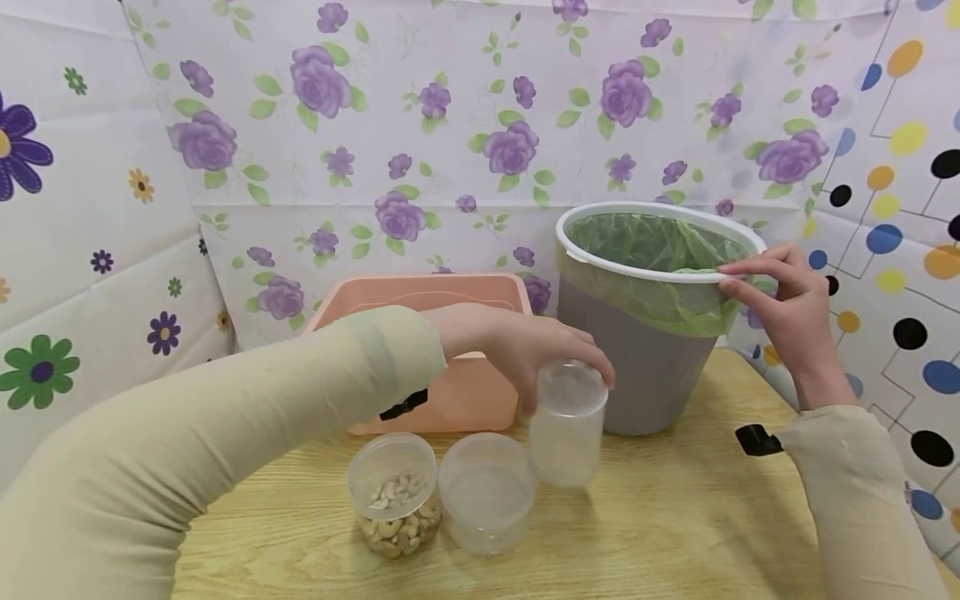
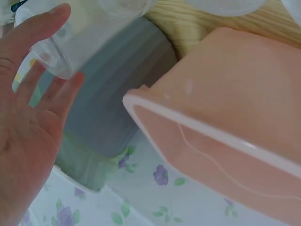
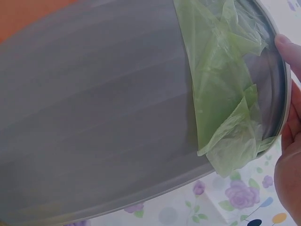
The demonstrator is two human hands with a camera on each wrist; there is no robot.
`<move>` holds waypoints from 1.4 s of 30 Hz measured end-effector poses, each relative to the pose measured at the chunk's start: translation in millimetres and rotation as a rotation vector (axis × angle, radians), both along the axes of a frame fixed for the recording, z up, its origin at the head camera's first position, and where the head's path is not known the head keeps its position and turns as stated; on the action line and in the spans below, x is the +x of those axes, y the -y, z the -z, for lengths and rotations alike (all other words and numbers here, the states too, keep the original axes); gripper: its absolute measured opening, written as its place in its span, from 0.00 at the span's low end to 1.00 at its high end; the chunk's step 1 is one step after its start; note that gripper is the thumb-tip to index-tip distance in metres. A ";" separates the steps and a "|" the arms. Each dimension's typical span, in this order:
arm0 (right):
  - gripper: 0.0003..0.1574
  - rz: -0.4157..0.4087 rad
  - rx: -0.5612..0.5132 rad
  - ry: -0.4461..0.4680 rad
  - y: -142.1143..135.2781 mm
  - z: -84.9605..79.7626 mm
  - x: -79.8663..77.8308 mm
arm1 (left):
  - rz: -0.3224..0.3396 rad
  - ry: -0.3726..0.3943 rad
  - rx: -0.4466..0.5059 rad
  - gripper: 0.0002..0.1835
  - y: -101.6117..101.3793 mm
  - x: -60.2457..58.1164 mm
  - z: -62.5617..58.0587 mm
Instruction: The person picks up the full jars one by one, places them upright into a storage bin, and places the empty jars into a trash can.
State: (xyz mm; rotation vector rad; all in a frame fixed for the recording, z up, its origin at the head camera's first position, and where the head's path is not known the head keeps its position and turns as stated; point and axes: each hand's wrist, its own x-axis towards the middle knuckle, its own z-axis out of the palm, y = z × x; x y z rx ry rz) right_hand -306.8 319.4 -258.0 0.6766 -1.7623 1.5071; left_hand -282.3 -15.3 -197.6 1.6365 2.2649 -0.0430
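Observation:
My left hand (image 1: 536, 346) reaches over from the left and grips a tall clear plastic jar (image 1: 567, 442) near its top. In the left wrist view, the thumb and fingertips of my left hand (image 2: 42, 103) lie on opposite sides of the jar (image 2: 84, 37). My right hand (image 1: 791, 308) pinches the white rim (image 1: 652, 272) of a grey trash bin (image 1: 615, 358). A green bag (image 3: 221, 89) lines the bin and folds over its outside. Left of the held jar stand a short clear jar (image 1: 487, 500) and a clear jar of cashews (image 1: 397, 525).
Behind the jars, a pink plastic basin (image 1: 480, 396) stands on the wooden table (image 1: 622, 550), beside the bin. Flower-patterned sheeting (image 1: 420, 158) hangs at the back and left; dotted sheeting (image 1: 892, 275) covers the right side.

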 end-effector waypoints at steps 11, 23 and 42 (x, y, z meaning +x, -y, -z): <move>0.11 0.005 0.038 0.015 4.9 1.0 4.3 | -0.063 -0.045 0.039 0.48 14.1 -0.7 -37.1; 0.11 0.129 0.055 -0.002 7.4 6.0 2.6 | -0.195 -0.019 0.069 0.48 15.4 -0.9 -107.9; 0.14 0.293 0.037 0.044 10.1 9.2 0.8 | -0.347 -0.136 0.185 0.50 8.6 -8.5 -186.0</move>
